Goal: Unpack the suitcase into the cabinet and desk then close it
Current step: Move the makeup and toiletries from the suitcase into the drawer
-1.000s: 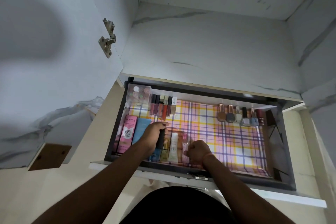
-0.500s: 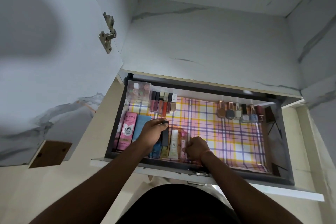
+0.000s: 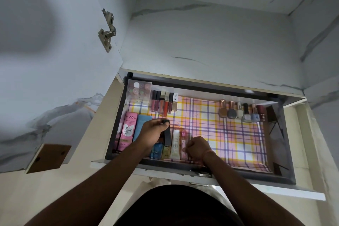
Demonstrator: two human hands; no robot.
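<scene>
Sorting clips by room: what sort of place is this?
Probably a bedroom wardrobe or dressing cabinet: an open drawer holds nail polish bottles and lip glosses.

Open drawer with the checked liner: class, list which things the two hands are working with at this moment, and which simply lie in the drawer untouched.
In hand:
left hand grips slim black tube
right hand at small pink tube

Lying by:
pink Pond's box
row of nail polish bottles
row of lip gloss tubes
clear plastic box

our left hand (image 3: 153,131) covers the blue sachet's (image 3: 156,150) top and part of the black tube (image 3: 167,136). we cannot tell what our right hand (image 3: 197,147) pinches, and the cream tube's (image 3: 175,144) print is too small to read.
</scene>
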